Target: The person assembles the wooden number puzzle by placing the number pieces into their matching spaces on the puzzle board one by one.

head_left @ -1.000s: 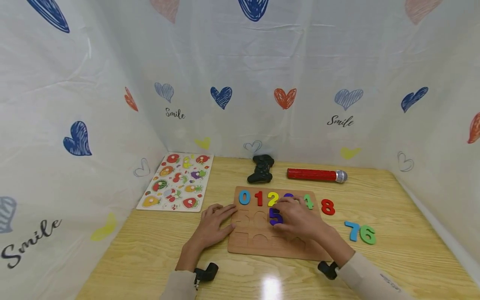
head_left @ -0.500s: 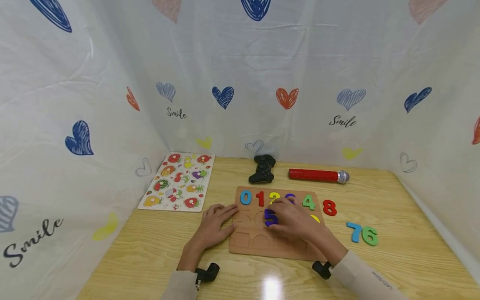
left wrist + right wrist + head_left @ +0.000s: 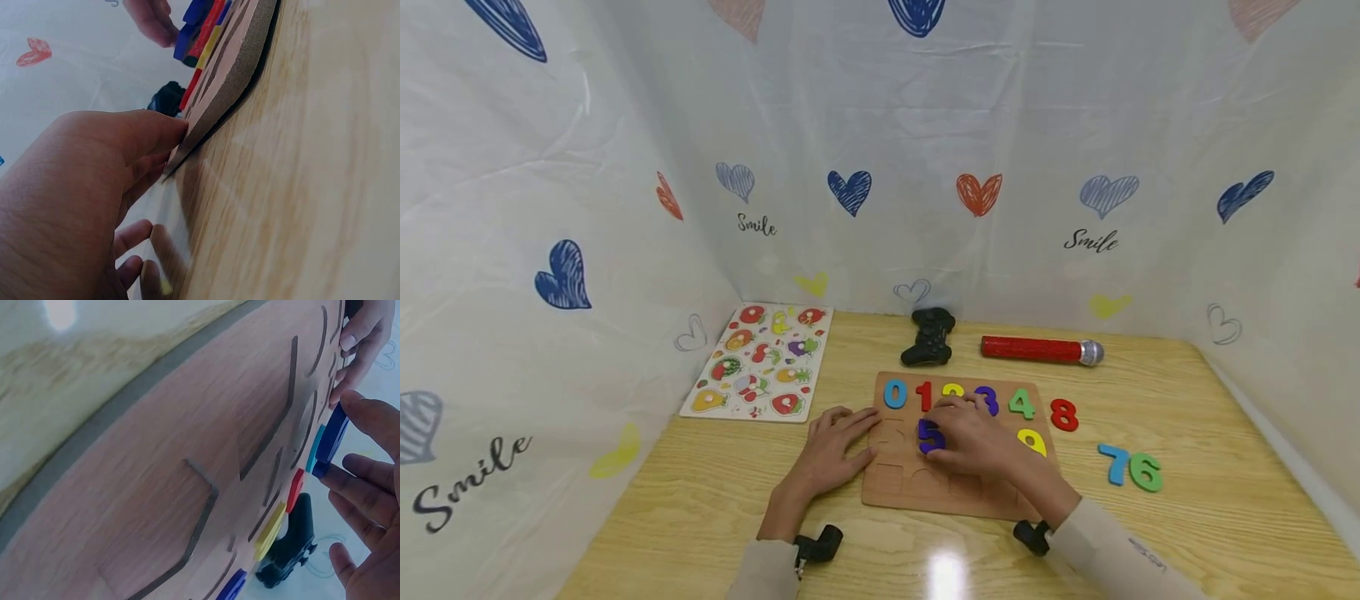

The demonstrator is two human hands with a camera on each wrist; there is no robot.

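In the head view my right hand (image 3: 973,433) pinches a purple number 5 (image 3: 931,437) between thumb and fingers over the wooden number board (image 3: 917,495). From the right wrist, the 5 (image 3: 332,432) appears raised from the board, tilted. My left hand (image 3: 827,450) lies at the board's left edge with fairly straight fingers; the left wrist view shows fingertips touching the edge and the table. The blue 0 (image 3: 895,393), red 1 (image 3: 924,396), purple 3 (image 3: 988,400) and green 4 (image 3: 1021,403) sit in the top row. A yellow 2 (image 3: 953,389) is partly covered by my hand.
A yellow 9 (image 3: 1032,440) lies on the board's right side. Right of the board are a red 8 (image 3: 1064,414), blue 7 (image 3: 1115,463) and green 6 (image 3: 1146,472). Behind stand a black game controller (image 3: 929,337) and red microphone (image 3: 1037,349); a fruit puzzle (image 3: 760,362) is left.
My right hand has shifted left across the board with the 5, uncovering the 3 and the yellow 9. The left hand stays at the board's edge.
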